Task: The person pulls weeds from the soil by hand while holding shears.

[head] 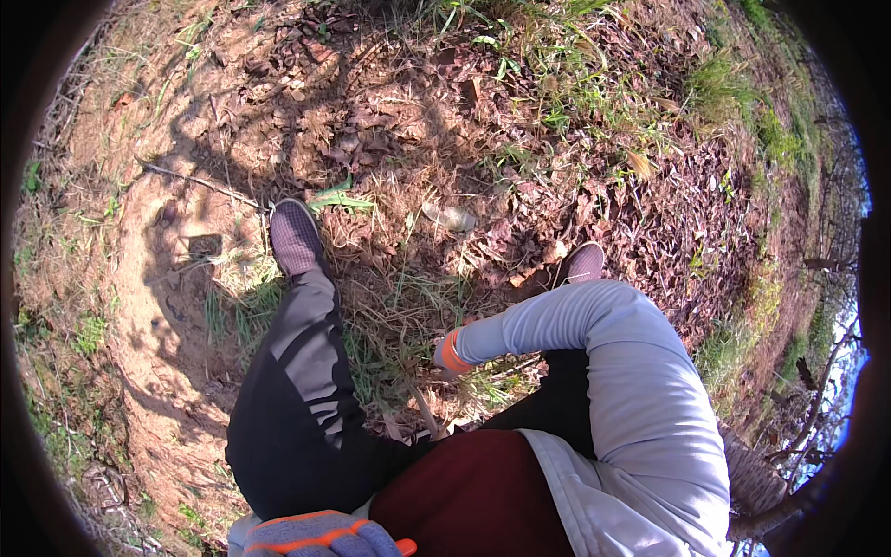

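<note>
My left hand, in a grey knit glove with orange bands, rests at the bottom edge by my waist, partly cut off. Its fingers are curled, and the rounded end of an orange object sticks out beside them; the rest of that object is hidden. My right hand, gloved too, hangs low between my legs above cut grass. Its fingers are mostly out of sight behind the wrist, so whether it holds anything does not show. Just below it, a thin woody stem stands near my lap.
Dry brown leaves cover much of the ground ahead. A clear bottle-like container lies among them. A thin stick ends at my left shoe. Bare soil spreads leftward; a tree trunk rises behind my right arm.
</note>
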{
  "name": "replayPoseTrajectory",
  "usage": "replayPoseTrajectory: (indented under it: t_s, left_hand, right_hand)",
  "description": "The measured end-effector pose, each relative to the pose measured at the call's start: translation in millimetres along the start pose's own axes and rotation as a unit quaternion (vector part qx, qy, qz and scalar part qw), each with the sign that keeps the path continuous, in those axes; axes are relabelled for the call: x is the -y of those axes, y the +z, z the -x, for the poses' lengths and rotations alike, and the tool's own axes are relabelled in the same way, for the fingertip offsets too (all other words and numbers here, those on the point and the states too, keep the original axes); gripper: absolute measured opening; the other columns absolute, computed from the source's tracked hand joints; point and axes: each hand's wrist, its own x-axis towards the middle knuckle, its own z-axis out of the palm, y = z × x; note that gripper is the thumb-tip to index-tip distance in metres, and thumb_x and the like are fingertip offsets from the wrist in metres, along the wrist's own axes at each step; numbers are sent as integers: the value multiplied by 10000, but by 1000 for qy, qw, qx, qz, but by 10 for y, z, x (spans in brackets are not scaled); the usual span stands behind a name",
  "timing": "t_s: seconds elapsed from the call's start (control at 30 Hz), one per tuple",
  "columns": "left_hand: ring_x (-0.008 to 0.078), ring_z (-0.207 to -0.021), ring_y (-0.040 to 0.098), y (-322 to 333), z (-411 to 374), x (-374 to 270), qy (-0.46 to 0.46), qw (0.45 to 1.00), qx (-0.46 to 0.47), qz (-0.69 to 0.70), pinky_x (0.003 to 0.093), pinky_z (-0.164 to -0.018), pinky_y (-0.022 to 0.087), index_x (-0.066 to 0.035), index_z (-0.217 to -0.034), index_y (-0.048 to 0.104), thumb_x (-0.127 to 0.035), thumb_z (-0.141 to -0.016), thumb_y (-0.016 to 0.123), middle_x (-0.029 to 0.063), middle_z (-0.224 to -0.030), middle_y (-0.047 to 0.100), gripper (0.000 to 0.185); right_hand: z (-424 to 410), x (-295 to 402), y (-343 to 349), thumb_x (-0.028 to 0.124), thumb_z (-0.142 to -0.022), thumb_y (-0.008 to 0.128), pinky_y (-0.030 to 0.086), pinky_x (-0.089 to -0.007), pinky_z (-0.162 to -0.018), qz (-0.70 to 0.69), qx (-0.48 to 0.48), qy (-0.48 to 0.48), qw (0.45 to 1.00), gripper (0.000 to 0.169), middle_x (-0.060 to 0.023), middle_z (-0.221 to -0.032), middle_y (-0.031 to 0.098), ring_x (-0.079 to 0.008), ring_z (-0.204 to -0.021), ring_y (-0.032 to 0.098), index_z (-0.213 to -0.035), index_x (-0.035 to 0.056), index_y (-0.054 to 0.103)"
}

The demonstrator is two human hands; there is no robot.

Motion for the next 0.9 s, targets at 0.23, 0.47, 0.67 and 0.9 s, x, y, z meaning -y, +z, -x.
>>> replayPoseTrajectory:
  t_s: [0.23, 0.47, 0.67, 0.9]
  left_hand:
    - [245, -739, 501, -11, -18, 59, 7, 1000, -3, 9, 395, -666, 446, -84, -769, 474, -408, -921, 377, 93, -811, 499, 371]
    - [247, -744, 507, -55, -32, 64, 12, 1000, -11, 3, 403, -676, 445, -83, -776, 478, -419, -911, 384, 96, -822, 511, 375]
    - [251, -751, 508, -55, -36, 79, 16, 1000, -19, -5, 405, -686, 443, -84, -767, 483, -431, -911, 373, 97, -824, 522, 391]
    - [249, -749, 503, -79, -36, 61, 4, 1000, -3, -7, 401, -689, 443, -88, -772, 481, -427, -915, 361, 91, -808, 518, 387]
  right_hand:
    - [245, -1321, -1188, 189, -858, 419, 504, -407, -655, 18, -392, 252, 884, 252, -134, -988, 615, -307, -800, 627, -1014, 55, 565]
    - [884, -2335, -1527, 380, -867, 475, 448, -410, -870, -13, -355, 536, 766, 547, -103, -1321, 425, -243, -1151, 486, -1303, 68, 369]
    - [1046, -2490, -1236, 372, -731, 672, 479, -437, -769, -26, -248, 597, 762, 733, -71, -1290, 447, -213, -1129, 490, -1318, 62, 362]
    - [1216, -2615, -1031, 145, -722, 665, 506, -386, -741, -1, -204, 528, 824, 287, -77, -1001, 655, -267, -930, 627, -1006, 108, 652]
